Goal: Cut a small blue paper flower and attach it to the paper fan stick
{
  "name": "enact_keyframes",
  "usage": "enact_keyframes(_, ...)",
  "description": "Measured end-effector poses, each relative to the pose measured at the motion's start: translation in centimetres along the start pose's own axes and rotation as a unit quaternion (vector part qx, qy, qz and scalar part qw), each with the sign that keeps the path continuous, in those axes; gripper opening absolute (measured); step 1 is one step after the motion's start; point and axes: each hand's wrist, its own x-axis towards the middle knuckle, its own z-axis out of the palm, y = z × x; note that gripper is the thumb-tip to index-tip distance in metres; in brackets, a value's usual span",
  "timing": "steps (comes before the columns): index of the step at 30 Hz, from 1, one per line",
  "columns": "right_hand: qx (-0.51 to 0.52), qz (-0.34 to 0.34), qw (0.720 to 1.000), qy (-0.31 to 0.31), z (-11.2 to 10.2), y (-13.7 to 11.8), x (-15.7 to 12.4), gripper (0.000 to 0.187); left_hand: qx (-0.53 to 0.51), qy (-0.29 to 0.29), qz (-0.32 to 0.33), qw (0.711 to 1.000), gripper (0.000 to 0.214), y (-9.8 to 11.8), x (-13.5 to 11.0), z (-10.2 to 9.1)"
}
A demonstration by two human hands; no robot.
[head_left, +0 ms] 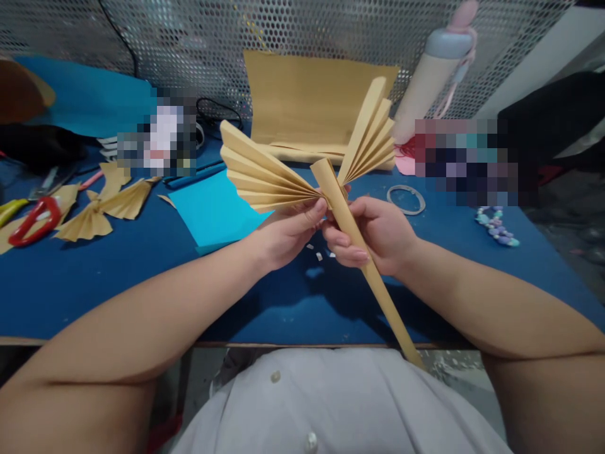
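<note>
My left hand [288,230] pinches the middle of a tan pleated paper fan [265,173], whose two halves spread out left and up-right like a bow. My right hand [378,233] is closed around a long folded tan paper strip [352,230] that crosses the fan's middle and runs down toward my body. Both hands meet above the blue table [118,277]. Small white paper scraps [319,254] lie under them.
Another pleated tan bow [101,208] and red-handled scissors [35,219] lie at the left. A cyan sheet [212,211], a tan paper stack [312,104], a ring [405,198], beads [496,226] and a bottle [437,69] surround the work spot. A mesh wall [198,38] stands behind.
</note>
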Motion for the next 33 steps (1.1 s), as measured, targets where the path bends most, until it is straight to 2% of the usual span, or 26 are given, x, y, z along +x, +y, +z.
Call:
enact_keyframes(7, 0.03, 0.06, 0.998, -0.017, -0.1, 0.5, 0.1, 0.014, -0.004, -0.036, -0.026, 0.999, 0.035, 0.4, -0.3, 0.1)
enact_keyframes(11, 0.036, 0.071, 0.996, -0.03, -0.1, 0.8, 0.2, 0.015, -0.021, -0.039, -0.05, 0.998, 0.037, 0.4, -0.3, -0.1)
enact_keyframes(19, 0.061, 0.095, 0.992, -0.057, -0.3, 1.0, 0.4, 0.011, -0.038, 0.032, -0.06, 0.997, 0.036, -0.5, -0.2, -0.1)
enact_keyframes(29, 0.036, 0.072, 0.996, -0.035, -0.7, 1.3, 0.4, 0.011, -0.033, 0.042, -0.06, 0.997, 0.036, -0.5, -0.2, 0.1)
enact_keyframes(33, -0.011, 0.012, 1.0, -0.023, -0.3, 0.7, 0.2, 0.019, -0.034, 0.048, -0.048, 0.997, 0.037, 0.3, -0.1, 0.1)
